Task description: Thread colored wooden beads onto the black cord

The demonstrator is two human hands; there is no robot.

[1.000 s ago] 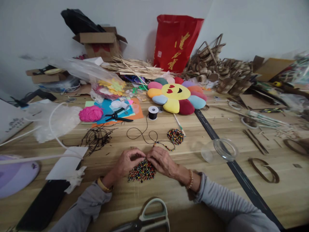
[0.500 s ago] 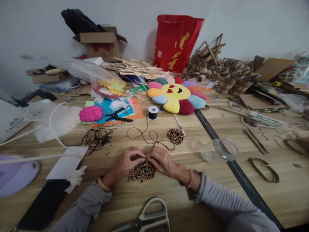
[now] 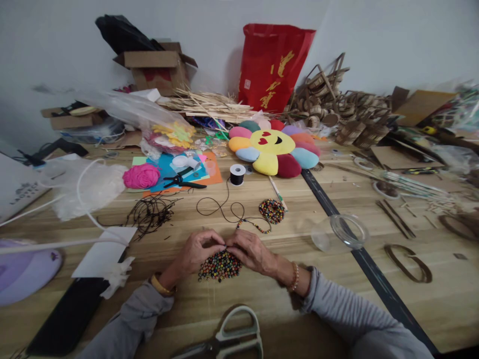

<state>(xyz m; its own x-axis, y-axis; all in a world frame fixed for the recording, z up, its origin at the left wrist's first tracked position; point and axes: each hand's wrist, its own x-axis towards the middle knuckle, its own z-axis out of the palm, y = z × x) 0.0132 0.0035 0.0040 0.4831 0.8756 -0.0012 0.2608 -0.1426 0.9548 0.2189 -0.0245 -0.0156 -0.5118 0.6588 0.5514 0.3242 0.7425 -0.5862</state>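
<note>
Both hands meet fingertip to fingertip just behind a heap of small multicoloured beads (image 3: 220, 266). My left hand (image 3: 198, 251) is pinched at thumb and index finger; whatever lies in the pinch is too small to make out. Closed the same way, my right hand (image 3: 253, 251) touches the left one, its fingers hiding what they grip. Right behind my right hand runs a black cord (image 3: 209, 214) with a short row of beads (image 3: 258, 226) strung on it. The cord leads from a black spool (image 3: 237, 175). A coiled bead strand (image 3: 272, 211) lies to the right.
Scissors (image 3: 239, 331) lie at the front edge. To the left are tangled black cords (image 3: 151, 214), cutting pliers (image 3: 183, 180) and pink yarn (image 3: 141, 176). A flower cushion (image 3: 275, 144) sits behind the spool. A clear round container (image 3: 348, 232) stands at right.
Hardly anything differs. Both hands stay pinched together at the bead heap, with only a slight shift of the fingers.
</note>
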